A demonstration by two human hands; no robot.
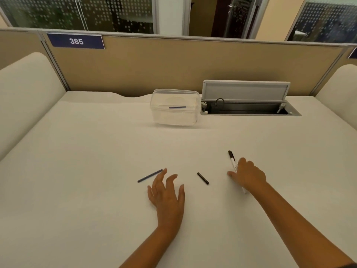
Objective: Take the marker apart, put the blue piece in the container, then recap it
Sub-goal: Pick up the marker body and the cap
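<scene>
Here a white bench (77,171) is seen from above, walled by a tan partition at the back and cream panels at both sides, with broad bare surface to the left and in front. A blue sign (76,41) reading "385" is fixed to the partition, and a clear container (174,117) beside an open cable hatch (249,105) holds one blue piece (177,107). A second blue piece (150,175) lies just beyond the left hand (167,196), which is spread flat and open, one black cap (202,178) lies between the hands, and one marker (232,160) is gripped by the right hand (248,176).
</scene>
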